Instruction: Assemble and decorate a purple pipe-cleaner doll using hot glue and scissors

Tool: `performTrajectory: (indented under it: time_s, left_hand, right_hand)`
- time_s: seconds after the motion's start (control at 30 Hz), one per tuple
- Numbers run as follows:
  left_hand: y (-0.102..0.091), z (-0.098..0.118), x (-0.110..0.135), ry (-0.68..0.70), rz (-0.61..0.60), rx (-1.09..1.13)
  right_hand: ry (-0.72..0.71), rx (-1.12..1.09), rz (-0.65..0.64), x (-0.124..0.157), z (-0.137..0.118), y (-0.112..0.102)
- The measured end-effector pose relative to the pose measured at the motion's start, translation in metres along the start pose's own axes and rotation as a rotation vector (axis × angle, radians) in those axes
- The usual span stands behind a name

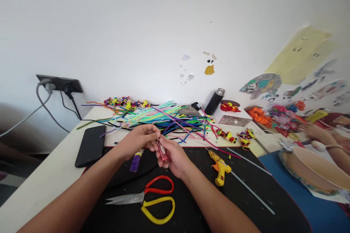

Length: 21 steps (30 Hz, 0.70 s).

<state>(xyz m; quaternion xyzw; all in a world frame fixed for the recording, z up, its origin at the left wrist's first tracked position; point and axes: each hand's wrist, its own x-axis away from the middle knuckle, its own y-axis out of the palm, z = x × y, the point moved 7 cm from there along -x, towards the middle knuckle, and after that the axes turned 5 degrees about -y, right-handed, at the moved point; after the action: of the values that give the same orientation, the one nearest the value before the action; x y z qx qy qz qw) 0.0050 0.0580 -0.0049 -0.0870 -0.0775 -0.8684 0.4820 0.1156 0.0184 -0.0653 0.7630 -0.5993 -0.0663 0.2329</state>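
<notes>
My right hand [173, 156] is closed around a small red tube with a pale label [162, 151], perhaps a lighter, tilted over the black mat [123, 222]. My left hand [142, 138] is pinched at the tube's upper end; whether it grips the tube or something smaller there is hidden. Just below the left hand lies a purple fuzzy piece [135, 164], partly covered. Scissors [139, 198] with one red and one yellow handle rest nearer me, blades to the left. To the right of my hands lies a yellow glue gun [220, 167].
Many coloured pipe cleaners [169, 120] spread behind my hands. A phone [90, 145] lies left; a black flask [215, 101] and white box [232, 118] stand back right. Glue sticks [254, 193] lie right. Another person's hand [319, 133] works beyond a bowl [319, 167].
</notes>
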Motion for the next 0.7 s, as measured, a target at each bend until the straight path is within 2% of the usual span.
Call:
performTrajectory:
  time_s: [0.2,0.37,0.5,0.7]
  left_hand:
    - [-0.009,0.009,-0.001,0.112,0.024,-0.022]
    - [-0.016,0.016,0.002,0.173,0.059,-0.052]
    - [-0.017,0.014,0.001,0.148,0.089,-0.112]
    - [-0.016,0.004,-0.002,0.052,0.135,-0.248]
  right_hand:
    - [0.082,-0.232,-0.115,-0.010,0.005,0.009]
    - [0.070,-0.333,-0.211,-0.015,0.003,0.018]
    - [0.044,-0.323,-0.171,-0.016,0.012,0.012]
    - [-0.022,-0.077,-0.023,-0.014,0.019,-0.012]
